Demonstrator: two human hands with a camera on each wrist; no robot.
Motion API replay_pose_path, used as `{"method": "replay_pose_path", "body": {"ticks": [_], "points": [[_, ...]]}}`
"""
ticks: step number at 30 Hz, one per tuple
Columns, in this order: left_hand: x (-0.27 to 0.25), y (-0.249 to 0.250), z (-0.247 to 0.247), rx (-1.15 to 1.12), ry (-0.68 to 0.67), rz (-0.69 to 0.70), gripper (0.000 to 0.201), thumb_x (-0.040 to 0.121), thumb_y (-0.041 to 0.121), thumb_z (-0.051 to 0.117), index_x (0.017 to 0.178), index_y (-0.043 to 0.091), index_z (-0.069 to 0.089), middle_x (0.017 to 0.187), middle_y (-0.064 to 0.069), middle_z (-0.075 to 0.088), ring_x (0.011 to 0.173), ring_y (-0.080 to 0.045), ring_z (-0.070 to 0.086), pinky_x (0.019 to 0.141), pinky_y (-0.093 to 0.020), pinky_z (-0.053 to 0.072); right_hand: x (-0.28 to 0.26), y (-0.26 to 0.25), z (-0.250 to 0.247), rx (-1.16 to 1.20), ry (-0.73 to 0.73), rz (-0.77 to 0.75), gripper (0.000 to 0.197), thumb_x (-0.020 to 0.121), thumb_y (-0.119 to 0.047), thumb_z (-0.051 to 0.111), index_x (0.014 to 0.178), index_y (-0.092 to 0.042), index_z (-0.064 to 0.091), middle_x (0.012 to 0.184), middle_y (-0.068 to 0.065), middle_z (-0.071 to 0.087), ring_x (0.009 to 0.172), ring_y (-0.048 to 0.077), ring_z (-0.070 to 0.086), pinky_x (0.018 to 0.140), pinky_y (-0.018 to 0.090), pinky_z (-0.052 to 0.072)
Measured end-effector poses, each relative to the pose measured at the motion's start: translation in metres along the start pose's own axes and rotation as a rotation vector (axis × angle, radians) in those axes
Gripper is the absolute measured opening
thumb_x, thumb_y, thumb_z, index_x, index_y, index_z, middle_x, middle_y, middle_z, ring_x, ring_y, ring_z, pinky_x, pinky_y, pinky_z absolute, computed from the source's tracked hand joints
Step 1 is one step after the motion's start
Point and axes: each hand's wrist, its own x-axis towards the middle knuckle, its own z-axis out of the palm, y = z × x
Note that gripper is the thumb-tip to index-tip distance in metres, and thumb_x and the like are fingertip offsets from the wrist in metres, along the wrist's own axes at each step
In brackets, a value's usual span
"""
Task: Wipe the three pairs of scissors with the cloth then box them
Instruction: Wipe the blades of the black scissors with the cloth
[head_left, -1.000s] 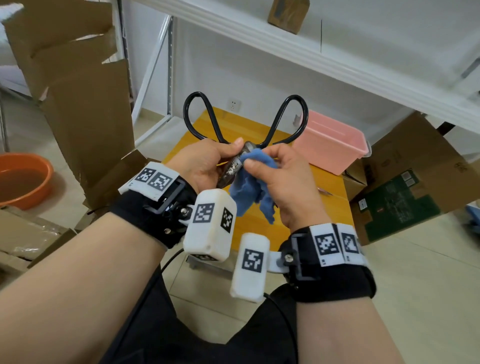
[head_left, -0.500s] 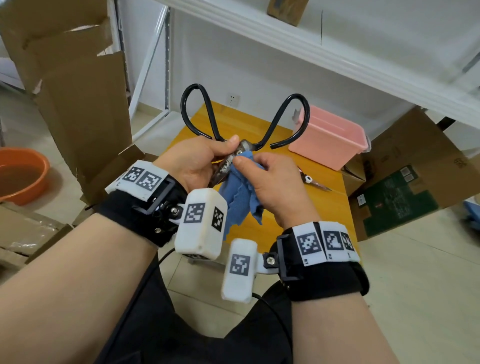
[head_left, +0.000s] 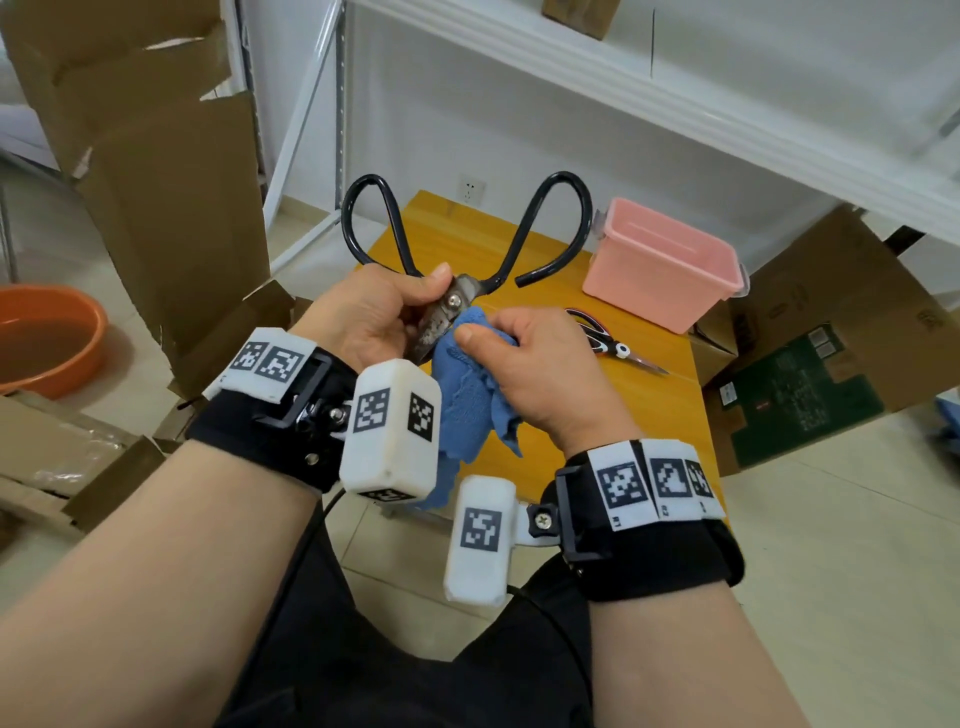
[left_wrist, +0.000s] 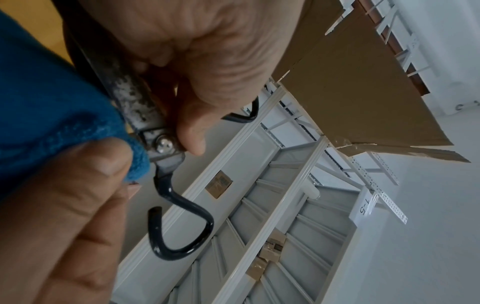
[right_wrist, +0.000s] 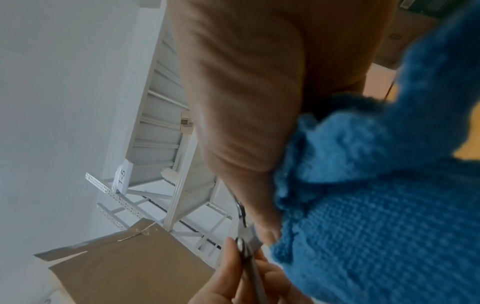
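Slid down since a second ago: right hand (head_left: 540, 374) and blue cloth (head_left: 467, 400), off the pivot screw and onto the speckled blades; pivot now bare. Raised a touch over the same span: black scissors (head_left: 462, 296), loops nearer the shelf edge. Newly in sight at 3 o'clock of the hands: second scissors (head_left: 618, 351), lying flat on the yellow table (head_left: 670, 395), blades pointing toward 4 o'clock.

Left hand (head_left: 374, 317) clenched around the black scissors just below the pivot, thumb tip beside the screw; handles up toward 12 o'clock, spread wide, blades down toward 6 o'clock, held in the air above the near table edge. Right hand pinching the cloth between thumb and curled fingers, cloth touching the blades, loose end hanging toward 6 o'clock behind the wrist cameras.

Pink box (head_left: 665, 265) at 2 o'clock on the table's far right, open top, apart from the second scissors. Third pair not visible. Orange basin (head_left: 47, 338) at 9 o'clock on the floor. Tall cardboard (head_left: 171, 171) at 10 o'clock; green-printed carton (head_left: 800, 400) at 3 o'clock, print too small to read. White shelving (head_left: 675, 98) at 12 o'clock, wall socket below it. Readable in the wrist views: tag "T-5" (left_wrist: 365, 207) on the rack.
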Motion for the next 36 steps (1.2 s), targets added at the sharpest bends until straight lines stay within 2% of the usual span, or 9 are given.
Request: {"method": "replay_pose_path", "body": {"ticks": [4, 10, 13, 21, 24, 28, 31, 33, 36], "points": [[0.002, 0.000, -0.004, 0.043, 0.035, 0.020, 0.026, 0.091, 0.021, 0.066, 0.071, 0.009, 0.078, 0.071, -0.002, 0.065, 0.064, -0.013, 0.050, 0.064, -0.027, 0.041, -0.005, 0.000, -0.003, -0.013, -0.027, 0.013, 0.042, 0.097, -0.033, 0.062, 0.062, -0.011, 0.050, 0.059, 0.000, 0.044, 0.052, 0.012, 0.039, 0.054, 0.031, 0.034], [0.005, 0.002, -0.010, -0.002, 0.090, 0.008, 0.033, 0.089, 0.020, 0.069, 0.059, 0.008, 0.076, 0.077, -0.003, 0.055, 0.062, -0.013, 0.044, 0.064, -0.028, 0.041, -0.012, 0.002, -0.014, -0.066, -0.160, 0.099, 0.042, 0.096, -0.034, 0.063, 0.061, -0.016, 0.047, 0.056, -0.004, 0.040, 0.050, 0.012, 0.038, 0.054, 0.028, 0.033], [0.006, -0.001, -0.007, 0.032, 0.071, 0.014, 0.023, 0.089, 0.022, 0.069, 0.074, 0.008, 0.078, 0.083, -0.003, 0.056, 0.063, -0.012, 0.043, 0.062, -0.027, 0.040, -0.012, 0.004, -0.013, 0.005, -0.107, 0.115, 0.044, 0.096, -0.036, 0.064, 0.063, -0.008, 0.054, 0.053, -0.004, 0.042, 0.046, 0.009, 0.039, 0.050, 0.026, 0.035], [0.001, -0.016, 0.007, 0.064, -0.044, -0.016, 0.021, 0.091, 0.022, 0.067, 0.077, 0.007, 0.075, 0.081, -0.009, 0.066, 0.073, -0.019, 0.062, 0.057, -0.027, 0.057, -0.005, 0.004, -0.004, -0.046, -0.026, 0.080, 0.041, 0.099, -0.031, 0.059, 0.075, 0.002, 0.061, 0.062, 0.008, 0.052, 0.057, 0.020, 0.047, 0.063, 0.047, 0.049], [-0.001, -0.014, 0.002, 0.083, -0.048, -0.066, 0.017, 0.089, 0.027, 0.068, 0.093, 0.010, 0.070, 0.076, -0.001, 0.064, 0.059, -0.009, 0.059, 0.058, -0.022, 0.054, -0.001, 0.009, -0.009, -0.119, 0.037, 0.094, 0.034, 0.097, -0.029, 0.060, 0.073, -0.006, 0.061, 0.064, 0.004, 0.054, 0.064, 0.022, 0.051, 0.066, 0.043, 0.047], [0.002, 0.001, -0.020, 0.050, 0.148, -0.010, 0.045, 0.079, 0.027, 0.080, 0.117, 0.013, 0.061, 0.099, 0.002, 0.056, 0.082, -0.010, 0.055, 0.076, -0.027, 0.049, 0.004, 0.018, -0.029, -0.282, 0.077, 0.172, 0.035, 0.098, -0.030, 0.056, 0.068, -0.012, 0.054, 0.067, 0.003, 0.052, 0.066, 0.023, 0.049, 0.056, 0.035, 0.035], [0.000, 0.009, -0.024, 0.317, 0.290, 0.273, 0.069, 0.083, 0.022, 0.078, 0.144, 0.015, 0.046, 0.143, 0.000, 0.047, 0.131, -0.017, 0.044, 0.106, -0.034, 0.037, 0.004, 0.022, -0.033, -0.395, 0.028, 0.224, 0.032, 0.097, -0.030, 0.056, 0.072, -0.011, 0.056, 0.073, 0.006, 0.057, 0.071, 0.026, 0.053, 0.055, 0.034, 0.035], [-0.003, 0.008, -0.014, 0.588, 0.149, 0.394, 0.061, 0.084, 0.022, 0.077, 0.140, 0.024, 0.051, 0.144, 0.007, 0.048, 0.131, -0.011, 0.039, 0.104, -0.031, 0.030, 0.002, 0.020, -0.028, -0.482, -0.017, 0.215, 0.028, 0.098, -0.033, 0.055, 0.078, -0.014, 0.060, 0.077, 0.003, 0.057, 0.076, 0.025, 0.053, 0.056, 0.033, 0.032], [-0.001, 0.004, -0.001, 0.989, -0.040, 0.393, 0.052, 0.081, 0.024, 0.080, 0.129, 0.026, 0.061, 0.124, 0.012, 0.061, 0.117, -0.007, 0.054, 0.098, -0.029, 0.041, 0.001, 0.013, -0.021, -0.519, -0.064, 0.173, 0.022, 0.099, -0.034, 0.053, 0.088, -0.020, 0.065, 0.085, 0.002, 0.061, 0.085, 0.024, 0.056, 0.064, 0.033, 0.038]]}}
